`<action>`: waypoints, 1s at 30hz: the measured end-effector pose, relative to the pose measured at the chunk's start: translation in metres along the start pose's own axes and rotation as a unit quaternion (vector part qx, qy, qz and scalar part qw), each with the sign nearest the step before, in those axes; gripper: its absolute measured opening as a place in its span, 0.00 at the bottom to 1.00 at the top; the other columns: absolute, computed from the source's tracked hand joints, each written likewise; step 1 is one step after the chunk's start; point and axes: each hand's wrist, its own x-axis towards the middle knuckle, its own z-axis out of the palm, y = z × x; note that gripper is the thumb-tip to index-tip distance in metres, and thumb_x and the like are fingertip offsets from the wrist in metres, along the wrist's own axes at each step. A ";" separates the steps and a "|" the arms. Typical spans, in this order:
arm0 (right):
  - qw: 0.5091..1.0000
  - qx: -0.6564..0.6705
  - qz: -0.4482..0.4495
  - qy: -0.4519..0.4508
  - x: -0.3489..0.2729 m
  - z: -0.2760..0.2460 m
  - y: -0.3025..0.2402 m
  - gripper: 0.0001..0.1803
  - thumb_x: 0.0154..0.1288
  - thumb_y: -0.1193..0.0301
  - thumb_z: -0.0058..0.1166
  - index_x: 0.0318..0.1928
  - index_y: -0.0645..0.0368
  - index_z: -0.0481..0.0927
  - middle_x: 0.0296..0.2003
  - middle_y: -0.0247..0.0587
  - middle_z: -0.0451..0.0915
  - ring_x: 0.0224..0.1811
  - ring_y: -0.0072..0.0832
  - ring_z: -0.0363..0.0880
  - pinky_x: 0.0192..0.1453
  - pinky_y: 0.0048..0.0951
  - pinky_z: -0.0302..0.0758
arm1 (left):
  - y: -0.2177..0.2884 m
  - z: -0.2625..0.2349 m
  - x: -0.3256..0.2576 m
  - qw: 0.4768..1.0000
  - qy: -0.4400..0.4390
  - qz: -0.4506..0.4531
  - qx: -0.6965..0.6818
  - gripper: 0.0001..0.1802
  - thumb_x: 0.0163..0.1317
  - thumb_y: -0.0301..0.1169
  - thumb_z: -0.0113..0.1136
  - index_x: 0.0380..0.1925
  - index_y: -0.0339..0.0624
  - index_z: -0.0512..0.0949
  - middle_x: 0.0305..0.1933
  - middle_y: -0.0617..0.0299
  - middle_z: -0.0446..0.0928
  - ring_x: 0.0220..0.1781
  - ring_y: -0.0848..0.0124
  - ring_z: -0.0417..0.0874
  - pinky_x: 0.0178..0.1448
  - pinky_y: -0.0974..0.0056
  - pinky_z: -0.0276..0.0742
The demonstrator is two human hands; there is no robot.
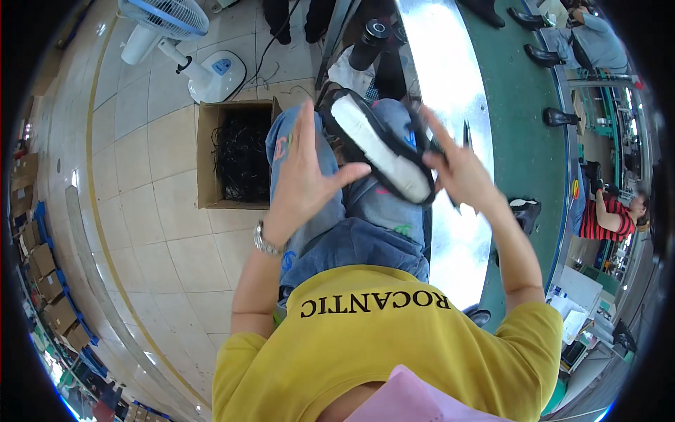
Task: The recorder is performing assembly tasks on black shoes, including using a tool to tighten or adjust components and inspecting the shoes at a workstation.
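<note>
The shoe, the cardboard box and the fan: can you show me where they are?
shoe (383, 144): head view, on its white sole, held by the right hand (460, 176).
cardboard box (205, 151): head view, on its left wall.
fan (165, 15): head view, on the round grille.

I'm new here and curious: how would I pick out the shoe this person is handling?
Start at the long green conveyor belt on the right. Beside it, above the person's denim lap, the right hand grips a black shoe. Unlike the dark shoes standing on the belt, it shows a white insole.
</note>
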 end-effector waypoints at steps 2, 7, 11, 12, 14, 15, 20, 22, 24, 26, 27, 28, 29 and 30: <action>0.989 0.117 0.030 -0.082 -0.019 0.015 -0.023 0.39 0.67 0.74 0.52 0.74 0.51 0.49 0.27 0.53 0.81 0.21 0.38 0.82 0.34 0.43 0.76 | -0.010 0.000 -0.020 0.992 -0.043 -0.090 -0.082 0.59 0.51 0.52 0.73 0.67 0.19 0.53 0.67 0.36 0.62 0.64 0.45 0.71 0.63 0.56 0.73; 0.984 0.080 -0.083 -0.133 -0.004 0.032 -0.038 0.29 0.72 0.75 0.49 0.70 0.64 0.58 0.33 0.40 0.83 0.30 0.26 0.82 0.40 0.27 0.77 | -0.038 -0.019 -0.018 0.971 0.103 0.013 0.217 0.19 0.69 0.42 0.53 0.37 0.32 0.77 0.38 0.43 0.78 0.41 0.51 0.81 0.38 0.57 0.79; 0.977 -0.032 -0.073 -0.199 0.014 0.013 -0.080 0.29 0.68 0.71 0.53 0.67 0.60 0.62 0.25 0.56 0.79 0.23 0.42 0.79 0.36 0.39 0.74 | -0.029 -0.018 -0.028 0.980 0.072 0.054 0.175 0.13 0.70 0.32 0.52 0.32 0.32 0.79 0.27 0.47 0.77 0.31 0.51 0.80 0.34 0.53 0.74; 0.967 -0.087 -0.069 -0.227 0.019 0.008 -0.088 0.28 0.67 0.71 0.53 0.66 0.61 0.63 0.24 0.58 0.78 0.25 0.49 0.79 0.36 0.42 0.74 | -0.028 -0.014 -0.033 0.987 0.055 0.040 0.148 0.12 0.70 0.31 0.52 0.35 0.32 0.79 0.28 0.47 0.77 0.31 0.51 0.80 0.34 0.54 0.75; 0.948 -0.160 -0.120 -0.248 0.023 0.006 -0.096 0.27 0.67 0.72 0.52 0.65 0.60 0.64 0.23 0.57 0.78 0.26 0.50 0.80 0.36 0.44 0.74 | -0.025 -0.004 -0.038 0.986 0.073 0.049 0.143 0.11 0.69 0.31 0.52 0.36 0.32 0.79 0.28 0.46 0.77 0.31 0.51 0.80 0.33 0.56 0.75; 0.935 -0.195 -0.146 -0.258 0.023 0.006 -0.096 0.26 0.67 0.72 0.52 0.65 0.60 0.64 0.22 0.57 0.78 0.27 0.51 0.80 0.35 0.45 0.74 | -0.023 -0.001 -0.039 0.985 0.082 0.053 0.140 0.11 0.69 0.30 0.53 0.36 0.32 0.79 0.29 0.46 0.77 0.32 0.51 0.80 0.33 0.56 0.75; 0.960 -0.119 -0.141 -0.211 0.014 0.022 -0.068 0.29 0.68 0.73 0.52 0.68 0.54 0.61 0.25 0.55 0.78 0.28 0.54 0.80 0.33 0.47 0.73 | -0.012 -0.016 -0.031 0.918 -0.100 -0.241 -0.300 0.21 0.71 0.35 0.53 0.61 0.39 0.70 0.48 0.57 0.79 0.46 0.70 0.82 0.48 0.65 0.78; 0.971 -0.062 -0.164 -0.164 0.003 0.036 -0.054 0.31 0.66 0.73 0.54 0.68 0.53 0.60 0.23 0.55 0.78 0.26 0.52 0.80 0.31 0.48 0.72 | -0.026 -0.001 -0.019 0.653 -0.087 -0.273 -0.701 0.31 0.72 0.38 0.53 0.72 0.47 0.58 0.61 0.55 0.73 0.57 0.74 0.77 0.58 0.66 0.76; 0.976 -0.055 -0.147 -0.153 -0.004 0.038 -0.053 0.32 0.66 0.73 0.55 0.68 0.52 0.60 0.24 0.55 0.79 0.25 0.52 0.80 0.31 0.48 0.73 | -0.037 0.010 -0.003 0.666 -0.109 -0.248 -0.695 0.35 0.71 0.38 0.53 0.74 0.49 0.51 0.66 0.59 0.68 0.63 0.74 0.72 0.64 0.65 0.70; 0.978 -0.047 -0.127 -0.160 -0.007 0.030 -0.055 0.34 0.65 0.73 0.56 0.70 0.51 0.59 0.26 0.56 0.80 0.24 0.53 0.80 0.30 0.47 0.73 | -0.035 0.017 0.003 0.681 -0.101 -0.242 -0.684 0.37 0.71 0.35 0.54 0.75 0.50 0.48 0.66 0.60 0.68 0.63 0.74 0.73 0.64 0.64 0.72; 0.969 -0.098 -0.141 -0.180 -0.003 0.016 -0.062 0.34 0.65 0.73 0.56 0.70 0.51 0.58 0.25 0.56 0.80 0.24 0.52 0.80 0.30 0.46 0.73 | -0.033 0.020 0.004 0.696 -0.099 -0.245 -0.668 0.37 0.71 0.34 0.53 0.75 0.50 0.48 0.64 0.60 0.69 0.61 0.74 0.74 0.61 0.65 0.74; 0.955 -0.147 -0.160 -0.203 0.005 -0.001 -0.072 0.34 0.66 0.73 0.55 0.70 0.51 0.58 0.25 0.55 0.80 0.24 0.52 0.80 0.30 0.46 0.74 | -0.031 0.019 0.003 0.712 -0.090 -0.247 -0.651 0.37 0.70 0.33 0.53 0.75 0.51 0.48 0.63 0.60 0.70 0.59 0.74 0.75 0.59 0.65 0.76; 0.940 -0.195 -0.174 -0.222 0.012 -0.013 -0.079 0.34 0.66 0.73 0.55 0.71 0.51 0.58 0.25 0.55 0.80 0.23 0.51 0.80 0.29 0.45 0.74 | -0.030 0.020 0.003 0.727 -0.086 -0.252 -0.633 0.37 0.70 0.32 0.53 0.75 0.51 0.48 0.62 0.60 0.71 0.57 0.75 0.77 0.56 0.66 0.78; 0.940 -0.170 -0.257 -0.147 0.020 -0.015 -0.084 0.34 0.67 0.72 0.55 0.71 0.49 0.57 0.24 0.54 0.79 0.23 0.50 0.79 0.29 0.45 0.74 | -0.029 0.019 0.003 0.728 -0.090 -0.253 -0.631 0.37 0.70 0.32 0.53 0.75 0.51 0.48 0.60 0.60 0.72 0.54 0.75 0.78 0.53 0.66 0.79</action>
